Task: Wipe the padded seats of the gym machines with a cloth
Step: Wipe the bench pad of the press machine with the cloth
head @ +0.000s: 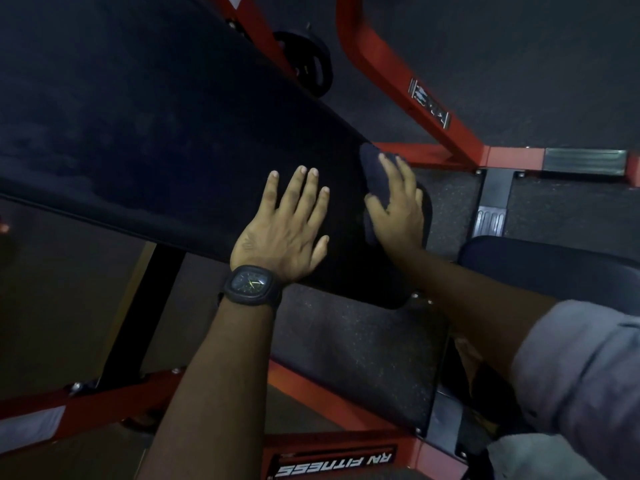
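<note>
Cloth [372, 161] and right hand [398, 209] are sitting together at the far corner of the long black bench pad [173, 150], right at its short end. You are pressing the dark cloth flat under straight, spread fingers rather than bunching it in a fist. Your left hand [287, 223], the one wearing the black watch [251, 284], is lying just beside it on the same pad, palm down, fingers fanned out and holding nothing.

The pad's long axis is running away from that end, up and to your left, so nearly all of its surface is lying to the left of the cloth. Your left hand is resting between the cloth and that stretch (it is likely bracing you, but it is also sitting in the path of a leftward sweep). Judging by this, the wiping hand is the nearer one to the work, and the left one is needing to lift or slide ahead.

Counting what is showing: one cloth, two hands, two pads, the second pad [554, 268] lying lower right, well apart from the cloth, and one red frame [398, 91] carrying both.
</note>
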{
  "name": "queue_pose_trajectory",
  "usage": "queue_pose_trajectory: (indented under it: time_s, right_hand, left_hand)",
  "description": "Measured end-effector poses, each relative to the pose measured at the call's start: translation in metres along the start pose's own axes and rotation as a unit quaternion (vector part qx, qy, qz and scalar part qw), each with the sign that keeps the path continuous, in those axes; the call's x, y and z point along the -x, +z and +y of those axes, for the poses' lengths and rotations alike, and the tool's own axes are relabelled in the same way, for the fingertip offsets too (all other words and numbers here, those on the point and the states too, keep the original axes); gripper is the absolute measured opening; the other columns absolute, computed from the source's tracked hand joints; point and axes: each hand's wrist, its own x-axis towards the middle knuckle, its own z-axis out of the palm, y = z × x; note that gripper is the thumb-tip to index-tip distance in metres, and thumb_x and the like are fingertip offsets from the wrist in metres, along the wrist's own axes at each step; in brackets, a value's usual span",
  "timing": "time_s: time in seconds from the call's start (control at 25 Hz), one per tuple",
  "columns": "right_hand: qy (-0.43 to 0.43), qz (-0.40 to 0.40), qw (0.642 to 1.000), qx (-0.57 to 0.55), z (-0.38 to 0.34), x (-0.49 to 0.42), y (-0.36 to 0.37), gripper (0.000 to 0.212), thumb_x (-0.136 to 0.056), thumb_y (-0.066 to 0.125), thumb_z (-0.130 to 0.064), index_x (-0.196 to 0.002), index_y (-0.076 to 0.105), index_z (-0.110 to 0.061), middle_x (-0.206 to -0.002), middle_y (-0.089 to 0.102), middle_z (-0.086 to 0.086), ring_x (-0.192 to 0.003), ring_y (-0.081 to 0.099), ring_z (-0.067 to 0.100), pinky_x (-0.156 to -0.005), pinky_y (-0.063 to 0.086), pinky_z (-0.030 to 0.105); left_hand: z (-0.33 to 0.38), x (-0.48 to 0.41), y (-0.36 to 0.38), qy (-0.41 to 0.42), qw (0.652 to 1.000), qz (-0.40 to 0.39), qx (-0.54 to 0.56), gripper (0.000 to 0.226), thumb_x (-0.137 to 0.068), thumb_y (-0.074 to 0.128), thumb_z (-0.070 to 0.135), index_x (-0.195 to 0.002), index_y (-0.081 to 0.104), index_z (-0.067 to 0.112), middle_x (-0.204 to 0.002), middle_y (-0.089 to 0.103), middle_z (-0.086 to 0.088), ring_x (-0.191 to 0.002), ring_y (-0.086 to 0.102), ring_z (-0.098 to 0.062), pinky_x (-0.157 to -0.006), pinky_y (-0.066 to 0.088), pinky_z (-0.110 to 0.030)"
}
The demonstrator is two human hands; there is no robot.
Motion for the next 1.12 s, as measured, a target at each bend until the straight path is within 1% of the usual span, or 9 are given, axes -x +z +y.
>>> queue_pose_trajectory:
  time_s: [0.12,0.24,0.28,0.4,0.6,0.76,0.92,1.04,1.12]
  right_hand:
    - [0.239,0.036,0.969,-0.055,-0.023,-0.020,0.004,0.065,-0.093,0.053,-0.031,-0.153,0.034,-0.043,-0.163,0.026,-0.009,-0.130,0.041,0.032,-0.105,0.034,0.039]
    - [-0.014,0.004,0.998,0.063,0.000,-0.005,0.002,0.067,-0.087,0.051,-0.033,-0.153,0.037,-0.037,-0.162,0.030,-0.003,-0.123,0.045,0.034,-0.103,0.039,0.046]
    - [-0.028,-0.012,0.997,0.070,0.017,-0.011,-0.002,0.069,-0.087,0.051,-0.033,-0.154,0.036,-0.035,-0.162,0.031,-0.001,-0.124,0.046,0.036,-0.104,0.040,0.048]
    - [0.213,0.010,0.977,0.020,0.020,-0.025,-0.003,0.068,-0.093,0.050,-0.031,-0.157,0.029,-0.031,-0.162,0.028,0.005,-0.131,0.041,0.042,-0.108,0.038,0.052]
    - [0.013,-0.028,0.999,0.037,0.033,0.004,-0.006,0.068,-0.090,0.050,-0.033,-0.156,0.032,-0.029,-0.162,0.029,0.005,-0.130,0.042,0.038,-0.103,0.039,0.047]
    - [0.317,0.023,0.948,-0.008,0.010,-0.010,0.006,0.066,-0.096,0.050,-0.033,-0.158,0.027,-0.030,-0.163,0.026,0.007,-0.132,0.041,0.042,-0.107,0.036,0.049]
    - [0.069,-0.003,0.998,0.010,0.028,0.033,0.004,0.067,-0.093,0.053,-0.029,-0.156,0.030,-0.033,-0.164,0.025,0.003,-0.131,0.040,0.035,-0.103,0.038,0.044]
    - [0.364,0.032,0.930,-0.040,0.014,0.033,0.009,0.066,-0.097,0.048,-0.030,-0.158,0.024,-0.031,-0.165,0.021,0.005,-0.134,0.038,0.041,-0.107,0.035,0.047]
    - [0.234,0.016,0.972,0.003,-0.002,0.071,0.015,0.066,-0.095,0.050,-0.031,-0.156,0.026,-0.034,-0.165,0.022,0.005,-0.132,0.038,0.040,-0.104,0.037,0.047]
  left_hand:
    - [0.001,0.001,-0.001,0.001,1.000,-0.002,0.002,0.075,-0.103,0.014,0.055,-0.160,0.011,0.008,-0.167,0.009,-0.023,-0.155,0.008,-0.037,-0.122,0.009,-0.062]
    - [0.000,0.001,-0.001,0.003,1.000,-0.008,-0.006,0.074,-0.103,0.013,0.055,-0.160,0.010,0.008,-0.167,0.008,-0.023,-0.156,0.008,-0.037,-0.122,0.007,-0.062]
    - [0.000,0.001,-0.001,0.004,1.000,-0.009,-0.002,0.075,-0.102,0.013,0.055,-0.160,0.010,0.008,-0.167,0.007,-0.023,-0.156,0.007,-0.037,-0.122,0.006,-0.062]
    - [0.000,0.001,-0.002,0.004,1.000,-0.014,0.003,0.075,-0.102,0.013,0.055,-0.161,0.010,0.008,-0.167,0.007,-0.022,-0.156,0.007,-0.036,-0.122,0.006,-0.062]
    - [0.000,0.001,-0.002,0.005,1.000,-0.009,0.004,0.075,-0.103,0.014,0.054,-0.160,0.013,0.007,-0.167,0.011,-0.023,-0.155,0.010,-0.036,-0.123,0.012,-0.062]
    - [0.000,0.001,-0.001,0.008,1.000,-0.009,-0.007,0.075,-0.102,0.013,0.055,-0.161,0.012,0.007,-0.167,0.010,-0.023,-0.156,0.010,-0.036,-0.123,0.011,-0.062]
    - [0.000,0.000,-0.002,0.005,1.000,-0.007,-0.009,0.075,-0.102,0.013,0.055,-0.161,0.013,0.008,-0.167,0.011,-0.023,-0.155,0.010,-0.036,-0.122,0.011,-0.062]
    - [0.001,0.001,0.000,0.009,1.000,-0.009,-0.009,0.075,-0.102,0.012,0.055,-0.161,0.010,0.008,-0.167,0.009,-0.022,-0.156,0.009,-0.036,-0.122,0.010,-0.062]
    - [0.001,0.001,-0.001,0.006,1.000,-0.009,-0.011,0.075,-0.102,0.013,0.055,-0.161,0.011,0.008,-0.167,0.009,-0.022,-0.156,0.009,-0.036,-0.122,0.010,-0.062]
